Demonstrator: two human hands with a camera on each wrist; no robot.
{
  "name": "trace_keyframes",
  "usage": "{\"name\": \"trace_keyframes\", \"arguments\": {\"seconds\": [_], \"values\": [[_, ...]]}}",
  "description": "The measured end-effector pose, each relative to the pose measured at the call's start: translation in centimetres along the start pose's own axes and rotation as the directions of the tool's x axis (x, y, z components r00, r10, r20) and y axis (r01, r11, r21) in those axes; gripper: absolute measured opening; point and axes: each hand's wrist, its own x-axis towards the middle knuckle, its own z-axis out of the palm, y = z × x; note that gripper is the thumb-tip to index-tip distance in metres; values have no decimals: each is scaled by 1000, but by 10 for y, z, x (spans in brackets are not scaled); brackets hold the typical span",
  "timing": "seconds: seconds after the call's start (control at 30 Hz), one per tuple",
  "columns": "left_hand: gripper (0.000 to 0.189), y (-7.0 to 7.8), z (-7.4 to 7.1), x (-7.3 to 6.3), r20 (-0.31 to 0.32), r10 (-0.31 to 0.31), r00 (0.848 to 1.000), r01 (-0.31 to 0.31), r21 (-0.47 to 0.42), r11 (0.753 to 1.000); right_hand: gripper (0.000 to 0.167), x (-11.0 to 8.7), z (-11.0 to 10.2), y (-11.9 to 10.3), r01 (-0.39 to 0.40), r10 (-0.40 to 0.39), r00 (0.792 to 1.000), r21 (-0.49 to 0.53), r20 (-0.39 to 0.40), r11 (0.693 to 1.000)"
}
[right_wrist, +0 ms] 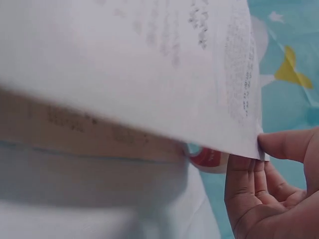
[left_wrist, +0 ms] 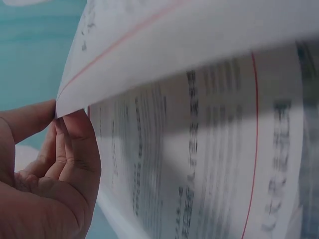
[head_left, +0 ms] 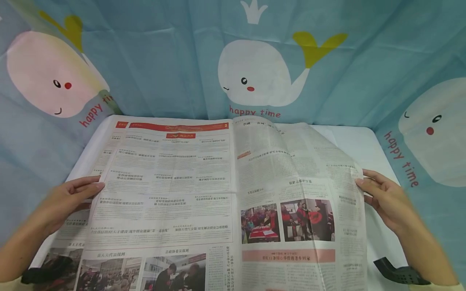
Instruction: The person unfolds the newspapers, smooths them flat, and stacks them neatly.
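A newspaper (head_left: 167,190) lies spread wide across the white table, its print upside down in the head view. My left hand (head_left: 74,196) pinches the left edge of the upper sheet between thumb and fingers. In the left wrist view that sheet (left_wrist: 129,64) lifts over another printed page (left_wrist: 219,149) beneath. On the other side, my right hand (head_left: 386,194) pinches the right edge of the newspaper. The right wrist view shows the raised page (right_wrist: 164,74) held between the thumb and fingers of the right hand (right_wrist: 279,189). A fold runs down the middle of the newspaper.
Parts of the white tabletop (head_left: 349,139) show at the back right and beside the paper. Behind the table hangs a light blue curtain (head_left: 160,72) printed with whales. Black straps (head_left: 400,275) sit on both wrists.
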Motion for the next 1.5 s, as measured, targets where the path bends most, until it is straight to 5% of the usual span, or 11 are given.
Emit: {"name": "trace_keyframes", "arguments": {"seconds": [0.13,0.37,0.67,0.93,1.33,1.5], "values": [[51,-4,-8,2,-12,-12,1000,13,32,999,29,0,0,6,-46,44,998,-69,-38,997],[80,-9,-14,7,-62,-45,997,56,181,982,26,0,2,16,-104,81,992,-248,-101,963],[81,-33,-20,13,-131,-92,987,118,201,972,62,-1,11,25,-125,69,991,-580,-118,805],[78,-47,-17,18,-209,-103,973,151,234,960,66,-3,22,28,-121,52,991,-663,-122,739],[72,-55,-26,27,-382,-96,919,212,275,938,53,5,47,31,-57,-27,993,-682,-112,729],[62,-50,-27,30,-422,-35,906,201,355,913,51,9,55,31,-52,-34,993,-686,-111,726]]}}
